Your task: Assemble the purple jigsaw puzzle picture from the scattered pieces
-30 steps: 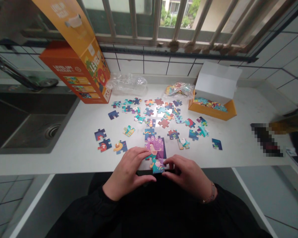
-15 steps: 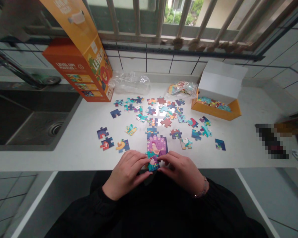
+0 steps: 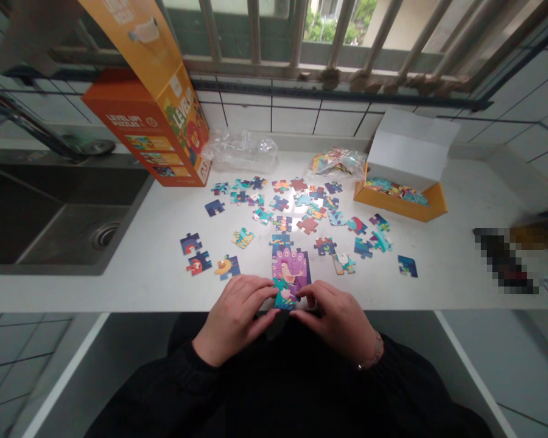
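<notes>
My left hand [image 3: 235,316] and my right hand [image 3: 340,319] meet at the near edge of the white counter [image 3: 141,274]. Both pinch the lower end of a joined cluster of puzzle pieces [image 3: 290,275] with a purple peacock picture, lying flat between them. The fingers of each hand are curled on the cluster's bottom pieces. Several loose puzzle pieces [image 3: 301,210] are scattered on the counter beyond the cluster.
A sink [image 3: 50,213] lies at the left. A tall orange puzzle box [image 3: 164,121] stands at the back left, a clear plastic bag [image 3: 240,152] beside it. A bag of pieces [image 3: 333,163] and an open orange box [image 3: 402,188] sit at the back right.
My hands have drawn closer together on the cluster's lower end. The view has shifted slightly; the cluster stays in place.
</notes>
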Demonstrator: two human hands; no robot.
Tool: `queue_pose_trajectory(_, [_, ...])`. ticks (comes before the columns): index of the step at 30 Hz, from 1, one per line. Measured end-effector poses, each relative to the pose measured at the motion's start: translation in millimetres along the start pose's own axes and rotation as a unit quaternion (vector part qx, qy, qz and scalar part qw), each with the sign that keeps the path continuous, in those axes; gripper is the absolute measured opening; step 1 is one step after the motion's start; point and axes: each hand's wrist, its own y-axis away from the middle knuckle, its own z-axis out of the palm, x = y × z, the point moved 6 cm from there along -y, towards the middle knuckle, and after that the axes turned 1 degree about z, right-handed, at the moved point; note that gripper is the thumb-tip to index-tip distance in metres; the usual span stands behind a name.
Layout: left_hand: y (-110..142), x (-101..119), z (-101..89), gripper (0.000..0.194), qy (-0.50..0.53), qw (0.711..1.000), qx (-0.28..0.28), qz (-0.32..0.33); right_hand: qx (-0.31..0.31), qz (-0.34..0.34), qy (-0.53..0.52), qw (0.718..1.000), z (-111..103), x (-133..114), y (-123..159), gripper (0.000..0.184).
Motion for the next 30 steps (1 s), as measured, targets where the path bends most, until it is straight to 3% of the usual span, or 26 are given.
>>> queue_pose_trajectory(11, [-1.3, 1.7, 2.7, 0.029, -0.026, 1.000, -0.002, -0.007, 0.056, 0.023, 0.031, 0.998, -2.6, -9.9, 10.5, 0.020])
queue_pose_trajectory(16, [-3.9, 3.0, 5.2, 0.034, -0.052, 0.998, -0.038, -0.003, 0.051, 0.025, 0.025, 0.998, -8.2, -1.3, 9.9, 0.023])
queue_pose_trajectory(23, [-7.0, 4.4, 4.9, 0.030, -0.092, 0.995, -0.027, -0.002, 0.035, 0.026, 0.035, 0.998, -19.9, 14.0, 11.0, 0.022])
queue_pose_trajectory(30, [-8.1, 3.0, 4.7, 0.031, -0.094, 0.995, -0.023, -0.003, 0.066, 0.014, 0.035, 0.997, -38.5, 23.7, 14.8, 0.023])
